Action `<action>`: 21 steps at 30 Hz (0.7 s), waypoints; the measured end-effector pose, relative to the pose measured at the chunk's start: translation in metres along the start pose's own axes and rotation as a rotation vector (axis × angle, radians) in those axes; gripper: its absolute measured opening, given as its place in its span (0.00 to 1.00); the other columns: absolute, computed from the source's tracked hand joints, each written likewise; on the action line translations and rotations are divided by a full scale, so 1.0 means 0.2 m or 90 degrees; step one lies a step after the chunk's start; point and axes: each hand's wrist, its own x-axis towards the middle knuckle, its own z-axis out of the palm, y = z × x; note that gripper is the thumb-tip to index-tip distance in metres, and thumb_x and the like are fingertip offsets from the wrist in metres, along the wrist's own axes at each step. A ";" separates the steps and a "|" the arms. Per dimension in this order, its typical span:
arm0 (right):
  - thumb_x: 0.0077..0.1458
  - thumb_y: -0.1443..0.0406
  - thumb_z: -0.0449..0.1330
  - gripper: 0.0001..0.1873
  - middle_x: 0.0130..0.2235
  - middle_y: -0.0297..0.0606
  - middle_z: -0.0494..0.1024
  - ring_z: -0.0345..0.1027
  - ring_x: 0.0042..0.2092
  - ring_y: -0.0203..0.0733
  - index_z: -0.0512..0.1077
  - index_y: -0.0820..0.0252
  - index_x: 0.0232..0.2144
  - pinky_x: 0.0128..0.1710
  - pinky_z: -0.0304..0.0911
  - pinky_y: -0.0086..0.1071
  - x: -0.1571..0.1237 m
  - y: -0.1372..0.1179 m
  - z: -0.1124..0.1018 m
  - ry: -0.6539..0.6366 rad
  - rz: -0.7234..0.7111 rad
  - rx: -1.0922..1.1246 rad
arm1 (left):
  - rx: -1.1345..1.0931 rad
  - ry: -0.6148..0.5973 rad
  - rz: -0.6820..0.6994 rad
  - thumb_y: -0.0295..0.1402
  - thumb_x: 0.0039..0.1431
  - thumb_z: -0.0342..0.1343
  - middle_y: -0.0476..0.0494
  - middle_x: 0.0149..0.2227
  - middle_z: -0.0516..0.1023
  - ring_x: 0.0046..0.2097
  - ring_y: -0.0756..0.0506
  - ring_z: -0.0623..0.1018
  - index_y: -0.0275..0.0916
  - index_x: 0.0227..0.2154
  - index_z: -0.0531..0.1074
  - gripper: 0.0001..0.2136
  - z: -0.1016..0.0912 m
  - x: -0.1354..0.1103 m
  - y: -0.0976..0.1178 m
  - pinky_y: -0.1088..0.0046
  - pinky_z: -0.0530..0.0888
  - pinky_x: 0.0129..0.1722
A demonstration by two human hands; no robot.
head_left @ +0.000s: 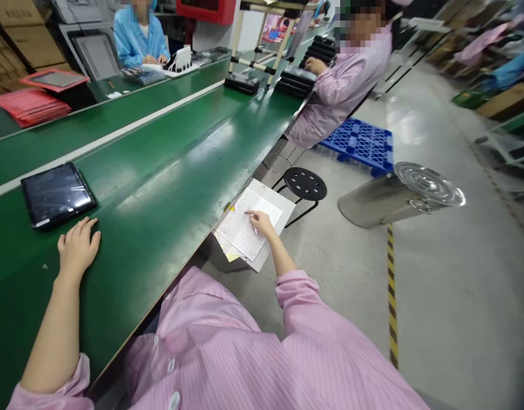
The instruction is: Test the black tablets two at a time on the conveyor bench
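Note:
My left hand [78,247] rests on the green belt [168,199] with its fingers apart, holding nothing. Just beyond its fingertips lies a black flat-screen device [58,195], its glossy screen facing up. On the right, my right hand [261,222] is over printed sheets [245,228], index finger stretched out across them. A thin whitish pen [254,226] appears to be held under its other fingers; its detail is small. The sheets lie on a light grey board or box top [286,209] beside the belt's edge, with a yellow slip [231,257] poking out below.
A black stool [305,183] and a lidded metal bin [385,199] stand to the right, near a blue pallet [362,142]. A co-worker in pink [343,80] handles black units [295,82] farther along. Across the belt sits a person in blue [140,40], near red sheets [31,106].

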 end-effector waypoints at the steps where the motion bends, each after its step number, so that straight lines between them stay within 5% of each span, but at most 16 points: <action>1: 0.44 0.63 0.56 0.22 0.26 0.35 0.74 0.64 0.28 0.42 0.79 0.61 0.42 0.35 0.65 0.38 0.01 0.00 -0.01 -0.012 0.004 0.021 | -0.002 0.005 -0.012 0.42 0.70 0.44 0.38 0.65 0.66 0.63 0.36 0.67 0.38 0.60 0.65 0.21 0.00 -0.02 0.01 0.44 0.58 0.62; 5: 0.47 0.58 0.56 0.27 0.35 0.39 0.80 0.72 0.33 0.43 0.72 0.59 0.50 0.30 0.65 0.34 0.01 0.01 -0.03 -0.056 0.007 0.144 | -0.018 0.044 -0.062 0.41 0.69 0.46 0.36 0.62 0.70 0.62 0.39 0.68 0.34 0.58 0.67 0.21 -0.01 -0.07 0.01 0.52 0.59 0.63; 9: 0.43 0.49 0.64 0.20 0.19 0.31 0.71 0.65 0.24 0.40 0.71 0.57 0.33 0.22 0.56 0.29 -0.01 0.02 0.02 -0.100 0.021 0.244 | -0.036 0.043 -0.076 0.39 0.68 0.46 0.40 0.61 0.71 0.61 0.42 0.68 0.36 0.55 0.70 0.19 -0.02 -0.12 0.00 0.60 0.60 0.63; 12: 0.50 0.40 0.55 0.25 0.12 0.25 0.55 0.50 0.17 0.36 0.68 0.55 0.25 0.18 0.48 0.30 0.00 0.01 0.10 -0.142 0.024 0.239 | -0.057 0.041 -0.078 0.41 0.68 0.45 0.42 0.61 0.70 0.62 0.43 0.67 0.35 0.55 0.70 0.20 -0.05 -0.15 0.01 0.61 0.60 0.63; 15: 0.53 0.38 0.46 0.30 0.14 0.28 0.60 0.51 0.17 0.36 0.69 0.55 0.27 0.18 0.50 0.30 0.01 -0.01 0.16 -0.191 0.022 0.238 | -0.111 0.087 -0.115 0.39 0.68 0.45 0.42 0.58 0.72 0.60 0.44 0.69 0.33 0.55 0.69 0.20 -0.07 -0.18 -0.01 0.63 0.63 0.62; 17: 0.53 0.39 0.48 0.29 0.16 0.32 0.66 0.56 0.19 0.37 0.68 0.55 0.25 0.20 0.53 0.31 0.02 -0.01 0.19 -0.214 0.019 0.227 | -0.158 0.158 -0.200 0.36 0.67 0.46 0.42 0.56 0.74 0.57 0.44 0.72 0.31 0.55 0.68 0.19 -0.07 -0.18 -0.06 0.65 0.67 0.59; 21: 0.42 0.49 0.66 0.20 0.17 0.31 0.67 0.56 0.20 0.35 0.66 0.56 0.19 0.21 0.53 0.30 0.02 -0.02 0.20 -0.241 -0.001 0.179 | -0.215 0.338 -0.489 0.22 0.60 0.42 0.31 0.55 0.72 0.53 0.42 0.75 0.22 0.54 0.61 0.20 -0.09 -0.17 -0.27 0.62 0.73 0.52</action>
